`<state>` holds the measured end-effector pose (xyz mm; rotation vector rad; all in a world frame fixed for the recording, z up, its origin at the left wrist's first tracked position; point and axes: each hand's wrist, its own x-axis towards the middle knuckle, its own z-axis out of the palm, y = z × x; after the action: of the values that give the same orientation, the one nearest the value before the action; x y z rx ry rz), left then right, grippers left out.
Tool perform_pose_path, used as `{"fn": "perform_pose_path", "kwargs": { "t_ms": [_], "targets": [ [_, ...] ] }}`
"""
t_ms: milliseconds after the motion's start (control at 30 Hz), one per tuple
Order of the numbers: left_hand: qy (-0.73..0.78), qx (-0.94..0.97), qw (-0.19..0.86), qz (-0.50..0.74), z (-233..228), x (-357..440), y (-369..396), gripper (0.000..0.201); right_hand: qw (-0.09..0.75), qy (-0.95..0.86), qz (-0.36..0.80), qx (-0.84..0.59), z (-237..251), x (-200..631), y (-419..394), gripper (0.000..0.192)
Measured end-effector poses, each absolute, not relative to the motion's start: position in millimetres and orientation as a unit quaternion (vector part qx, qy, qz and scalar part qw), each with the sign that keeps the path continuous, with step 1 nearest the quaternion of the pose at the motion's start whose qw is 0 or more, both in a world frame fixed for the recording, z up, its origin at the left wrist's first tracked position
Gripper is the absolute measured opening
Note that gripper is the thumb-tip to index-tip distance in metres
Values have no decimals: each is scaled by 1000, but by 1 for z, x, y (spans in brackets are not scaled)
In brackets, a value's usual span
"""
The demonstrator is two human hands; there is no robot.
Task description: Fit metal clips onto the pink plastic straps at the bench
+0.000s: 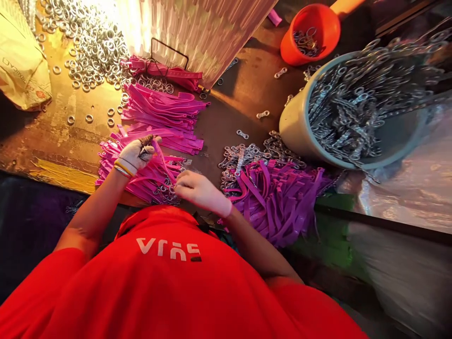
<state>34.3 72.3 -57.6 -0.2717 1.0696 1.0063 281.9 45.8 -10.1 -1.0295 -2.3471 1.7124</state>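
Note:
My left hand (136,154), with bands at the wrist, is closed on a pink strap (163,162) and a small dark tool whose tip sticks out above the fingers. My right hand (199,189) pinches the lower end of that same strap, just above a heap of pink straps (141,181) fitted with metal rings. Both hands work over the near edge of the worn brown table (56,141). A neat stack of pink straps (162,115) lies just beyond my left hand.
A loose pile of purple straps (278,197) lies right of my right hand, with metal clasps (243,155) behind it. A grey tub (300,127) of metal clasps and an orange bucket (318,23) stand at the far right. Silver rings (92,47) cover the far left, beside a yellow bag (21,66).

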Motion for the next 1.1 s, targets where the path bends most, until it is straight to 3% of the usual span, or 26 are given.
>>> {"fn": "perform_pose_path", "kwargs": {
  "t_ms": [133,333,433,600,767,967,1100],
  "targets": [
    [546,-69,685,478,-54,18,83,8,11,-754,587,-295,-15,280,13,26],
    [606,51,664,436,-58,24,64,15,173,-711,541,-416,-15,261,34,24],
    [611,150,664,404,-61,31,48,14,198,-702,520,-446,-27,242,60,28],
    [588,122,674,430,-43,42,34,8,144,-762,455,-437,-49,216,86,27],
    [570,91,691,435,-23,54,24,13,87,-825,368,-419,-32,215,77,32],
    [575,229,688,380,-17,57,8,27,-64,-893,225,-385,-3,222,66,34],
    [575,314,672,345,-10,56,1,30,-115,-921,193,-318,0,227,65,31]
  ]
}}
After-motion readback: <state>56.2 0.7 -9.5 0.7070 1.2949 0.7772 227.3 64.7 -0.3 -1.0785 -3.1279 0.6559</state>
